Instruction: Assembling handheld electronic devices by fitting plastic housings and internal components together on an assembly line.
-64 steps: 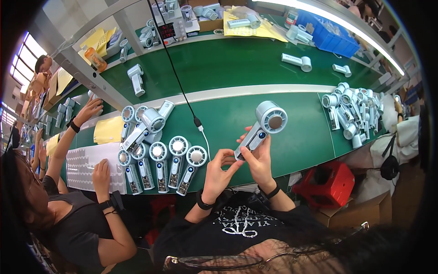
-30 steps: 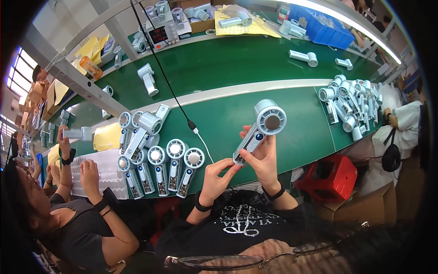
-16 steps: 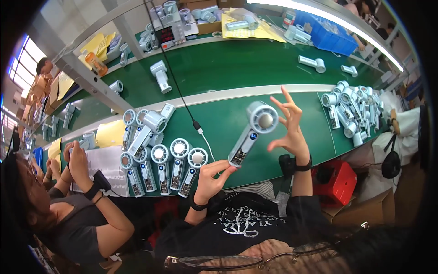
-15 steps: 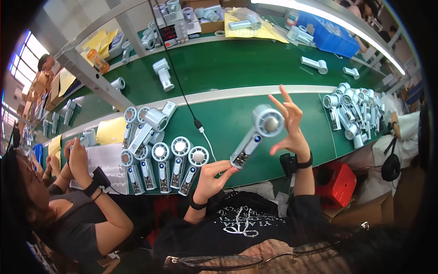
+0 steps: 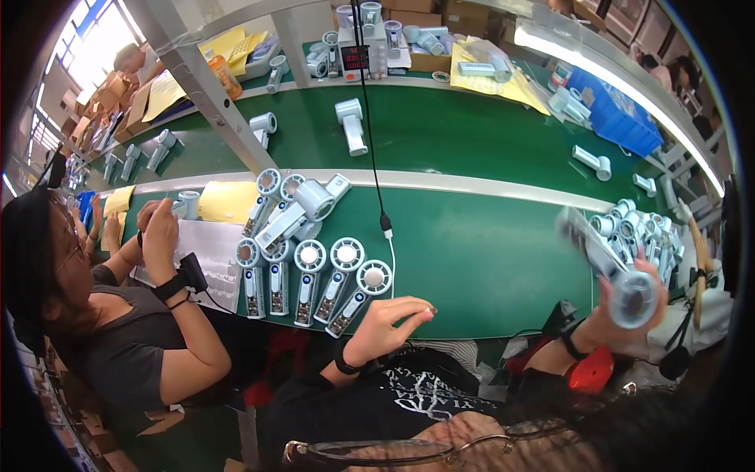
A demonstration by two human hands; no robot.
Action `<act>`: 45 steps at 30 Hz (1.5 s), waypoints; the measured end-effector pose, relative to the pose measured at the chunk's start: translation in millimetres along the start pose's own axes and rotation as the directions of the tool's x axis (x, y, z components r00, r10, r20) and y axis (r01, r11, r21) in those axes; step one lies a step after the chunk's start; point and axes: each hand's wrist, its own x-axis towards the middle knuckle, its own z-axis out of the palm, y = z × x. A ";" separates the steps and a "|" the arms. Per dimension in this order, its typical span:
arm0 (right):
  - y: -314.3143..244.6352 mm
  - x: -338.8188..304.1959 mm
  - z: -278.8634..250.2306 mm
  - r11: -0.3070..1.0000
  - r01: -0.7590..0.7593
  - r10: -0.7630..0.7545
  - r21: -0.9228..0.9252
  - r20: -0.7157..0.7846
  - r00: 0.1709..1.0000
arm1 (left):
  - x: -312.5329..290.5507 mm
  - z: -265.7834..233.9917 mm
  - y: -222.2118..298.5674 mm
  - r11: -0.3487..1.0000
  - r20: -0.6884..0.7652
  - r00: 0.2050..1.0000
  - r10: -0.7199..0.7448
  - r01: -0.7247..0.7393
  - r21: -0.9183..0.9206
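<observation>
Blurred by motion, a pale blue handheld fan [image 5: 631,300] is gripped by my right hand [image 5: 646,293] at the right end of the bench. Its round head points toward me and its handle reaches up and left, beside a heap of similar fan bodies [image 5: 625,224]. My left hand [image 5: 387,329] is over the bench's front edge, thumb and fingertips drawn together with nothing visible between them. Just left of it stands a row of fans with exposed circuit boards, the nearest being a fan [image 5: 373,277] with a round silvery centre. More fans lie stacked behind [image 5: 314,200].
A black cable with a white plug [image 5: 386,228] hangs over the green bench [image 5: 487,259]. Beyond a metal rail, a second green surface [image 5: 440,118] carries scattered fan bodies. A blue bin [image 5: 617,114] stands at the far right. At left, a co-worker's hands [image 5: 161,228] are raised.
The fan has passed from my left hand to my right, which has carried it rightward to the heap. My left hand remains near the row. The whole view has shifted.
</observation>
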 end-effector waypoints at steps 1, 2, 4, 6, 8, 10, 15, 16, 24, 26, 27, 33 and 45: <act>-5.1 -0.2 5.3 0.891 -0.138 0.170 0.433 -0.038 0.985 | 2.4 1.3 -0.2 1.000 0.022 1.000 0.016 -0.016 -0.009; -9.1 0.0 10.3 0.588 -0.212 0.334 0.781 0.005 0.943 | 4.5 1.5 -0.6 0.999 0.044 0.999 0.033 -0.032 -0.020; -15.6 6.4 31.8 0.901 -0.100 0.159 0.422 -0.105 0.982 | 4.0 6.9 -4.1 0.999 0.035 0.999 0.041 -0.041 -0.004; -21.0 13.9 50.5 0.849 0.194 -0.248 -0.492 -0.046 0.968 | 5.4 7.7 -5.9 0.998 0.031 0.998 0.062 -0.062 0.017; -22.7 7.9 51.3 0.917 0.033 -0.100 -0.398 -0.147 0.984 | 8.1 1.9 -2.4 0.999 0.061 0.997 0.039 -0.038 -0.022; -20.5 -0.8 45.9 0.947 -0.276 0.225 -0.163 -0.277 0.934 | 10.2 2.5 0.3 0.994 0.118 0.993 -0.007 0.020 -0.110; 32.7 2.2 47.0 -0.074 -0.336 0.280 0.939 0.343 0.897 | 11.1 -3.6 4.1 0.965 0.211 0.977 0.007 0.048 -0.258; 40.9 0.7 49.5 0.282 -0.304 0.346 0.910 0.199 0.917 | 11.4 -4.6 5.1 0.957 0.234 0.972 -0.018 0.084 -0.276; 122.9 6.0 82.7 0.313 -0.546 0.638 0.777 0.254 0.727 | 9.3 -12.4 -1.1 0.956 0.228 0.968 -0.103 0.160 -0.247; 195.5 13.1 63.3 0.759 -0.598 0.591 0.258 0.111 0.799 | 9.2 -13.8 -0.4 0.962 0.191 0.977 -0.099 0.143 -0.234; 222.2 19.6 58.9 0.782 -0.623 0.623 -0.030 0.075 0.779 | 10.2 -14.3 -0.4 0.962 0.196 0.976 -0.094 0.139 -0.233; 335.6 25.9 79.1 0.431 -0.508 0.706 -0.746 -0.071 0.704 | 6.7 -17.4 0.0 0.981 0.151 0.986 -0.070 0.095 -0.167; 361.0 -55.9 287.8 0.592 0.079 0.586 -0.802 0.495 0.642 | 5.5 -22.2 1.0 0.993 0.072 0.995 -0.063 0.070 -0.094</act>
